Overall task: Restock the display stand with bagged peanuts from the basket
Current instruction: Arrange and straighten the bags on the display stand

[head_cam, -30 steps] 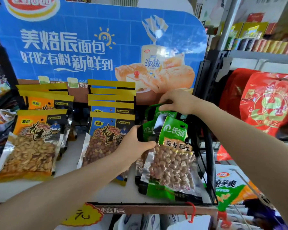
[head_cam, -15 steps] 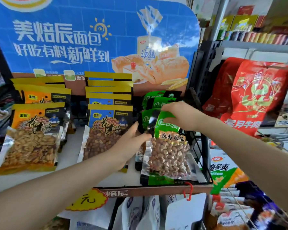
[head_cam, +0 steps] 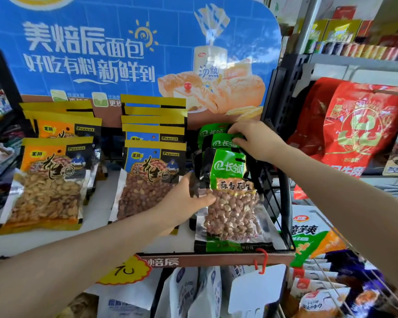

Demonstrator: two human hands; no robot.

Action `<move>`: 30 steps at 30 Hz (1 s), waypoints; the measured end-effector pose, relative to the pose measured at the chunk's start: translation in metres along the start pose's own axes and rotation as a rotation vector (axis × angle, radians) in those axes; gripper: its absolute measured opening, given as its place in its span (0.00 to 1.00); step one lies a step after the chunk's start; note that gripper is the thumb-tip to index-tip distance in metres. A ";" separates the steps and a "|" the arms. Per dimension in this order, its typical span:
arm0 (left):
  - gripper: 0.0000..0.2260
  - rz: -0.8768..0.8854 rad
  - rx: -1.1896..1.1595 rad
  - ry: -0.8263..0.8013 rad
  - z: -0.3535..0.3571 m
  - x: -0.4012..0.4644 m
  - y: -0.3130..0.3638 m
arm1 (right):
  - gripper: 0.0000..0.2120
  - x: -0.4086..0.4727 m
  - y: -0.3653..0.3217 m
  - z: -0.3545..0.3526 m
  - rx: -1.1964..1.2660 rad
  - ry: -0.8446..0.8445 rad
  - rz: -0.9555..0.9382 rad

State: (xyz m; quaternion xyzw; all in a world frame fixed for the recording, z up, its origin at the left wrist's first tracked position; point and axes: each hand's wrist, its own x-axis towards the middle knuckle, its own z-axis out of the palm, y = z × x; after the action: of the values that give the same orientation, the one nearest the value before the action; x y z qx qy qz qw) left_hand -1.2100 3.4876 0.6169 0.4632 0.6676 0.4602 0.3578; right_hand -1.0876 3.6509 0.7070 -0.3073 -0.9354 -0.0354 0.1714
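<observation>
Three green peanut bags [head_cam: 231, 198] stand in the right-hand row of the display stand [head_cam: 216, 257], one behind another, long axes upright and leaning back. My left hand [head_cam: 186, 200] is loosely open, thumb lying across the front bag's lower left edge and steadying it. My right hand [head_cam: 254, 140] sits higher and further back, fingers pinching the header of the second bag. That hand is the nearer to the rear bags. In my judgement the next adjustment is a straightening of the rear headers. The basket is not in view.
</observation>
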 end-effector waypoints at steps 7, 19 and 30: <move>0.17 0.035 -0.005 0.037 0.003 0.013 0.007 | 0.09 0.020 -0.010 0.002 0.044 -0.010 -0.028; 0.33 0.007 -0.097 0.008 0.006 0.023 -0.003 | 0.05 -0.004 -0.010 -0.012 0.340 0.215 -0.134; 0.34 -0.031 -0.199 0.021 0.004 0.023 -0.004 | 0.04 -0.023 -0.026 0.005 0.190 -0.164 -0.173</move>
State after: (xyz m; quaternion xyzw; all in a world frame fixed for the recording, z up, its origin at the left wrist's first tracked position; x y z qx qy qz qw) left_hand -1.2152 3.5101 0.6107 0.4100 0.6294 0.5236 0.4020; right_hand -1.0872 3.6174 0.6950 -0.2099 -0.9683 0.0641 0.1191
